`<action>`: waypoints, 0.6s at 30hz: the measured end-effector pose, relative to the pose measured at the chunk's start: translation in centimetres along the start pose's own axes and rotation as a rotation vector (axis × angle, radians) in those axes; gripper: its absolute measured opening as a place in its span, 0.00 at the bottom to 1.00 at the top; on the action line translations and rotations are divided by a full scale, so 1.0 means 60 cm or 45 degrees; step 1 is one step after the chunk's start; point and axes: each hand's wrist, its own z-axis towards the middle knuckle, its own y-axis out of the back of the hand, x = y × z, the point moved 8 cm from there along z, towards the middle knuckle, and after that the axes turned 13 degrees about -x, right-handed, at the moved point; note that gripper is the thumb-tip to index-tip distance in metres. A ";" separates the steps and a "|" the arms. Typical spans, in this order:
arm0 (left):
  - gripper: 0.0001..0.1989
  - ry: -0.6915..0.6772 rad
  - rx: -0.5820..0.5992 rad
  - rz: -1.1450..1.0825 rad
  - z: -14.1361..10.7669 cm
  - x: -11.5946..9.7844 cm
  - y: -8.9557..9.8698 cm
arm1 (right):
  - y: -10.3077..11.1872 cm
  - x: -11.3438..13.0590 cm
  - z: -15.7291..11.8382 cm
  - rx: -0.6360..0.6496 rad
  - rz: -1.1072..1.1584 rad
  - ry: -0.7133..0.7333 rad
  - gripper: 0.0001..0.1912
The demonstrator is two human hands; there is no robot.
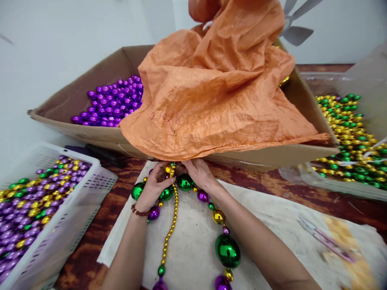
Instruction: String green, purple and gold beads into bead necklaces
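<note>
My left hand point(155, 184) is closed round the upper end of a bead strand point(174, 201) of small gold beads, its thumb lying against the beads. Large green, purple and gold balls point(227, 250) form a thicker bead necklace that runs down both sides on the white cloth. Beside a green ball, my right hand point(198, 173) has its fingers bent in at the lower edge of an orange woven sack point(211, 112). That edge hides its fingertips, so what they pinch cannot be made out. A dark red bead bracelet point(140, 210) circles my left wrist.
Behind the hands stands a cardboard box point(78, 131) holding purple beads point(113, 100), partly covered by the sack. A white plastic basket point(99, 177) of mixed beads is at left, a clear bin point(347, 185) at right. Thread snips point(328, 240) lie on the white cloth point(266, 205).
</note>
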 end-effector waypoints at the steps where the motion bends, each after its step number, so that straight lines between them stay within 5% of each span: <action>1: 0.26 -0.001 -0.002 0.002 0.000 0.000 0.000 | -0.001 -0.001 0.000 0.013 0.006 -0.013 0.31; 18: 0.25 -0.045 -0.065 -0.008 0.000 -0.007 0.000 | -0.006 0.018 -0.005 0.097 -0.562 -0.021 0.24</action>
